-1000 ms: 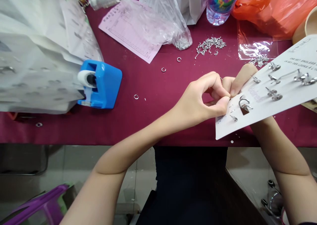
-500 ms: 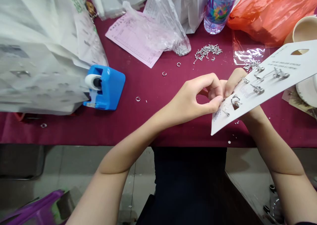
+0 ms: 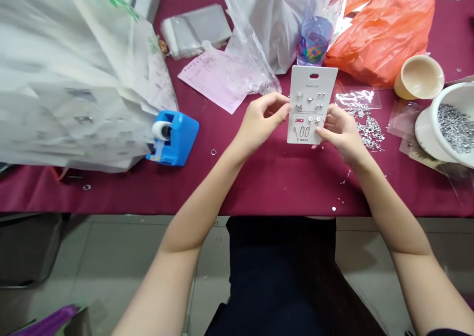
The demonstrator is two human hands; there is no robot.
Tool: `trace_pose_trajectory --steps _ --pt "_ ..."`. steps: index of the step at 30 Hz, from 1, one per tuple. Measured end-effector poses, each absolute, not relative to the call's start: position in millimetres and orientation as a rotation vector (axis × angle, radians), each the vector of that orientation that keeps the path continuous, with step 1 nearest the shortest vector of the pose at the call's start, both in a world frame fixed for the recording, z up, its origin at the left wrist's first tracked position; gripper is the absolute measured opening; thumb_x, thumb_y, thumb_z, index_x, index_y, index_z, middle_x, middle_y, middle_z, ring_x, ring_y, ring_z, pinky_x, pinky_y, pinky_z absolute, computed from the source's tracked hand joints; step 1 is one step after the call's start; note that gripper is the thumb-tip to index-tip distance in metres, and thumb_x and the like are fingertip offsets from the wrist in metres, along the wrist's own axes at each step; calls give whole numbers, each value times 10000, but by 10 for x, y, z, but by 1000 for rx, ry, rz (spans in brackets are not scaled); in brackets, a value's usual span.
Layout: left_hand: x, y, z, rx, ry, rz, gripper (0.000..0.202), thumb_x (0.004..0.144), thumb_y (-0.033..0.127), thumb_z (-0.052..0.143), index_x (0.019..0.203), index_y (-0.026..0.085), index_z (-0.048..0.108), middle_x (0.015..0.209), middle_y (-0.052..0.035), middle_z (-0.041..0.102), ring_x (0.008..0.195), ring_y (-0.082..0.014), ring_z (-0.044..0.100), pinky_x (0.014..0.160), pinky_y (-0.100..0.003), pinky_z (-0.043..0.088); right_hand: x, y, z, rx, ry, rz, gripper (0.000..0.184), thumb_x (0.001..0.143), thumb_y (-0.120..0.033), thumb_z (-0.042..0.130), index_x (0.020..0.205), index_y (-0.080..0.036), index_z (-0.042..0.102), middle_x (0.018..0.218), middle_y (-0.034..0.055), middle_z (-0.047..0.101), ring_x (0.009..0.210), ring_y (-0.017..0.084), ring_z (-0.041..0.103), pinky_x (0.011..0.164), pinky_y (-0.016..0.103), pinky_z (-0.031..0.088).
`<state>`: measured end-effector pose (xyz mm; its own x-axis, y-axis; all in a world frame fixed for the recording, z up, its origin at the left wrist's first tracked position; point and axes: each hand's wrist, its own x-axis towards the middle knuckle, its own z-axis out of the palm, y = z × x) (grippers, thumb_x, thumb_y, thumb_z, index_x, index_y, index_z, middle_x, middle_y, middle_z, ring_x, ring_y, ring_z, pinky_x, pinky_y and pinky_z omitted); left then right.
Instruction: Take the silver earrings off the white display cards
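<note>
A white earring card (image 3: 305, 95) stands nearly upright over the table, its printed front facing me. Several small metal earrings sit in rows on it, with two long oval loops near the bottom and a hang hole at the top. My right hand (image 3: 342, 131) grips the card's lower right edge, thumb in front and fingers behind. At the left edge, the thumb and forefinger of my left hand (image 3: 263, 121) come together in a pinch. Whatever lies between those fingertips is too small to make out. Loose metal earring parts (image 3: 369, 129) lie just right of my right hand.
A blue tape dispenser (image 3: 178, 138) and a large white bag (image 3: 74, 79) are at left. Behind are a pink slip (image 3: 213, 82), clear bags, a bottle (image 3: 314, 42) and a red plastic bag (image 3: 385, 30). A beige cup (image 3: 400, 87) and white tub (image 3: 425, 129) of metal pieces stand right.
The card has swung from tilted, with the earring posts towards me, to upright with its front showing. It has moved left and away from me, and my right hand now holds its lower right edge.
</note>
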<state>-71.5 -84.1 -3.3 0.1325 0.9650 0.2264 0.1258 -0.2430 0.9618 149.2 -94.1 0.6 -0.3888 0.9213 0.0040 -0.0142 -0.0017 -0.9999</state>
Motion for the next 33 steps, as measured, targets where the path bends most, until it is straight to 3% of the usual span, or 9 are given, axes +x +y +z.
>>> trace_pose_trajectory --steps 4,11,15,17,22,25,27,29,33 --pt "-716 -812 -114 1567 1123 1233 261 861 448 750 874 224 617 792 -3 689 719 -125 619 704 -272 516 1504 -913 -27 -993 -1616 1318 370 798 -456 823 942 -245 555 849 -19 633 831 157 642 812 341 598" --pt "-674 -816 -110 1510 1177 1293 93 845 170 676 823 185 587 778 34 632 701 -78 581 704 -218 457 1514 -862 -86 -965 -1790 1188 516 805 -672 747 1014 -258 520 881 10 625 774 168 587 711 337 528" --pt "-622 -833 -102 1453 1151 1302 99 825 93 643 811 171 585 780 36 631 709 -65 583 717 -207 453 1555 -785 -17 -993 -1807 1049 501 912 -737 556 891 -237 564 825 6 565 749 146 560 707 319 504" --pt "-584 -842 -105 1436 1119 1276 103 826 98 653 808 170 580 779 33 635 708 -63 587 716 -206 463 1562 -773 29 -1027 -1809 995 505 900 -724 580 814 -227 549 766 -6 525 701 135 521 684 313 480" --pt "-518 -866 -107 1414 1068 1213 74 924 129 534 872 175 561 774 14 651 676 -68 622 703 -216 510 1773 -936 224 -1115 -1700 945 390 834 -546 705 730 -211 533 719 -19 493 678 116 493 672 297 451" --pt "-534 -877 -112 1469 1117 1237 92 915 140 561 844 183 520 765 15 660 658 -68 620 690 -216 505 2299 -1154 432 -1189 -1470 870 263 789 -422 729 750 -210 578 717 -22 504 643 108 509 620 282 448" --pt "-555 -878 -124 1492 1103 1239 134 925 175 557 811 192 489 753 12 669 656 -78 624 691 -225 507 2823 -1335 588 -1264 -1166 734 195 734 -350 741 741 -216 600 701 -17 532 577 104 491 544 277 425" --pt "-570 -873 -140 1494 1100 1233 136 930 198 552 809 193 490 744 9 678 661 -89 633 705 -237 511 3402 -1535 727 -1290 -886 517 98 687 -177 692 668 -219 605 705 6 570 536 94 491 497 277 381" --pt "-578 -840 -170 1430 1138 1207 64 912 150 521 857 180 539 732 10 680 658 -100 643 706 -245 516 4410 -1899 843 -1359 -428 191 344 747 19 482 527 -242 522 701 38 628 576 104 606 604 334 448"
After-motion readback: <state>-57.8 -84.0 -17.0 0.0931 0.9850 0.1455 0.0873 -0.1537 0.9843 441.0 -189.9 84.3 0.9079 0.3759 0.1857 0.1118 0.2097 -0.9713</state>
